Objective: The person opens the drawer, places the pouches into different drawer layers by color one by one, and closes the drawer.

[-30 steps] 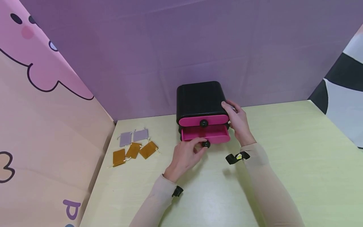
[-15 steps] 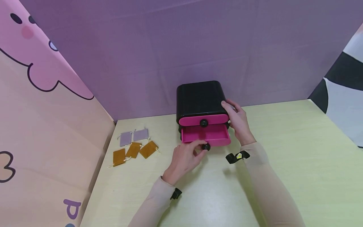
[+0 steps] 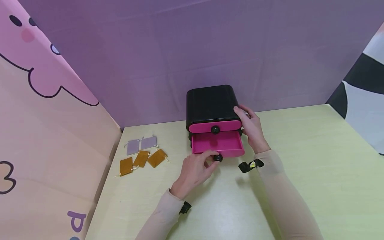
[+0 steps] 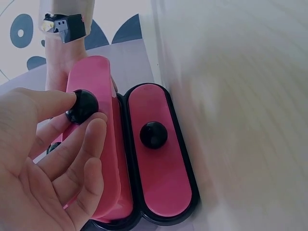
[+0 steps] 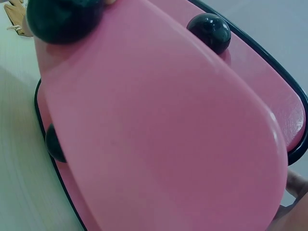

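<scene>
A black mini drawer cabinet (image 3: 211,103) with pink drawers stands near the purple backdrop. Its middle drawer (image 3: 228,142) is pulled out and looks bare inside. My left hand (image 3: 192,171) pinches that drawer's round black knob (image 4: 83,107) between thumb and fingertips, the other fingers curled loosely below. At the cabinet's right side, my right hand (image 3: 253,130) grips the body, thumb on the upper edge and fingers along the side. The top drawer (image 3: 198,128) is closed, as is the bottom drawer (image 4: 161,178), seen in the left wrist view.
On the table (image 3: 300,160), left of the cabinet, lie two lilac drawstring pouches (image 3: 133,147) and three mustard-brown drawstring pouches (image 3: 126,166). The purple cloth backdrop (image 3: 150,83) rises right behind the cabinet, and a printed pink panel (image 3: 51,133) stands at the left.
The middle drawer has slid further out toward me, with my left hand drawing its knob along. My right hand stays on the cabinet's side, and the pouches have not moved.
</scene>
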`<control>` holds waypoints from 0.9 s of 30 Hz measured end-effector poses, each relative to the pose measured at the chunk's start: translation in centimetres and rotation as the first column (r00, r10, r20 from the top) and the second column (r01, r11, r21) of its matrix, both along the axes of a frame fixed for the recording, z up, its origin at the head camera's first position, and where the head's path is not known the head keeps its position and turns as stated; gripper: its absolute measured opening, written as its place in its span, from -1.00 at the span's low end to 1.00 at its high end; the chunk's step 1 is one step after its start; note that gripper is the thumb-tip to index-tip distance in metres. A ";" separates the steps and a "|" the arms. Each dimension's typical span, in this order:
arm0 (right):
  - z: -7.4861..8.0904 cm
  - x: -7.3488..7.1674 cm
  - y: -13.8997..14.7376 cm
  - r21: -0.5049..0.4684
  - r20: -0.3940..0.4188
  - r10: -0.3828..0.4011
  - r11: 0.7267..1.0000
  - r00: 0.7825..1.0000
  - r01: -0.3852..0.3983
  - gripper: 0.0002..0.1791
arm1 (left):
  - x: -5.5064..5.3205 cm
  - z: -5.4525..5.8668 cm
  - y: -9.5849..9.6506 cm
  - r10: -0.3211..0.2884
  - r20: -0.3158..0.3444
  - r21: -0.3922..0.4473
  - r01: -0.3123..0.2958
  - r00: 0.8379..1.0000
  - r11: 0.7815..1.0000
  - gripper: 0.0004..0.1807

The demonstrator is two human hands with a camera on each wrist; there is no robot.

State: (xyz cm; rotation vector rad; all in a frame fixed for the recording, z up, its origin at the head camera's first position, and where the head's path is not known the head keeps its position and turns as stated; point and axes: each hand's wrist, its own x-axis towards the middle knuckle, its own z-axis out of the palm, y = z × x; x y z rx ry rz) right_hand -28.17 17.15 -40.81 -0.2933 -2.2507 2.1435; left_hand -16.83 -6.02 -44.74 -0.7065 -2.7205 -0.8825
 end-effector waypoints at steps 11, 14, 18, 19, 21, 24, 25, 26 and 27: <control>0.0 0.2 -0.1 0.004 0.001 -0.001 1.000 1.000 0.001 -0.18 | 0.5 -0.4 -0.2 -0.014 -0.012 -0.009 0.014 1.000 1.000 -0.71; 0.0 0.2 -0.1 0.008 0.001 -0.004 1.000 1.000 0.004 -0.18 | 0.6 -0.5 -0.2 -0.019 -0.025 -0.011 0.019 1.000 1.000 -0.71; 0.0 0.2 -0.1 0.009 0.004 -0.006 1.000 1.000 0.006 -0.18 | 0.8 -0.6 -0.1 -0.022 -0.039 -0.018 0.021 0.999 1.000 -0.71; 0.0 0.2 -0.1 0.011 0.004 -0.006 1.000 1.000 0.006 -0.18 | 0.8 -0.7 -0.1 -0.022 -0.040 -0.019 0.021 0.999 1.000 -0.71; 0.0 0.2 -0.1 0.009 0.003 -0.005 1.000 1.000 0.005 -0.17 | 0.8 -0.7 -0.1 -0.019 -0.043 -0.021 0.019 0.999 1.000 -0.71; 0.0 0.2 -0.1 0.015 -0.001 -0.006 1.000 1.000 0.006 -0.18 | 0.8 -0.8 -0.1 -0.019 -0.043 -0.020 0.018 0.999 1.000 -0.71; 0.0 0.2 -0.1 0.015 -0.003 -0.006 1.000 1.000 0.006 -0.17 | 0.8 -0.9 0.0 -0.018 -0.042 -0.021 0.018 0.999 1.000 -0.71; 0.0 0.2 -0.1 0.015 -0.004 -0.006 1.000 1.000 0.006 -0.18 | 0.8 -0.9 0.0 -0.019 -0.040 -0.022 0.018 0.999 1.000 -0.71; 0.0 0.2 -0.1 0.015 -0.003 -0.007 1.000 1.000 0.007 -0.18 | 0.8 -0.9 0.0 -0.019 -0.037 -0.023 0.019 0.999 1.000 -0.71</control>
